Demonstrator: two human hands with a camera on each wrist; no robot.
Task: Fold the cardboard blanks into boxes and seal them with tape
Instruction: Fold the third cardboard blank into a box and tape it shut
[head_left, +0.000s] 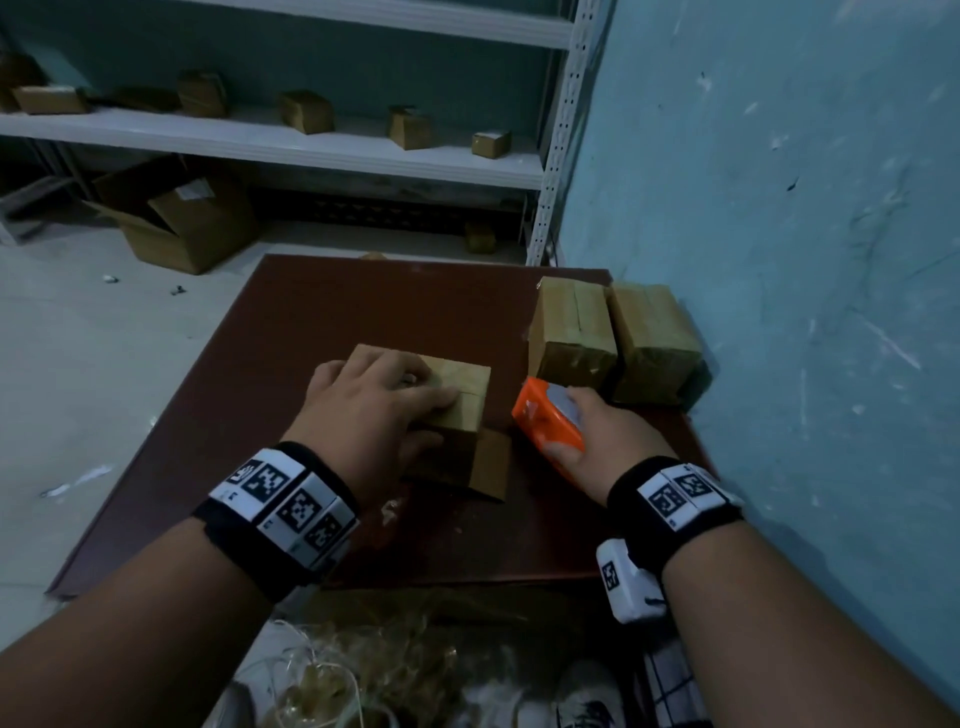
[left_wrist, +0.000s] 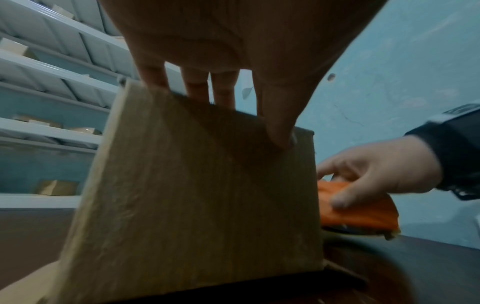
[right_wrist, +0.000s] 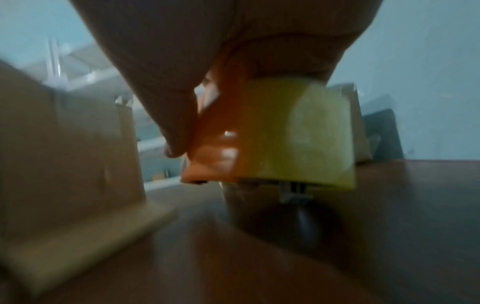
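Nearest, a tangle of pale strapping (head_left: 363, 670) lies at the person's feet, below the near edge of the brown bench (head_left: 291, 322). On the bench the left hand (head_left: 371, 410) lies spread on top of a small cardboard box (head_left: 462, 389), fingers straight across the closed top flaps and thumb down the near side; a loose bottom flap (head_left: 491, 465) splays out onto the bench toward the person. Just right of the box, the right hand (head_left: 605, 434) grips an orange tape dispenser (head_left: 543, 418) — fingers over the far side, thumb on the near end — with its yellowish tape roll (right_wrist: 306, 133) showing in the right wrist view. Behind it, two taped boxes (head_left: 613, 332) stand side by side against the blue wall (head_left: 805, 208). Farther back, white shelving (head_left: 291, 140) carries a row of small boxes (head_left: 306, 111), and an open carton (head_left: 176, 218) sits on the floor.
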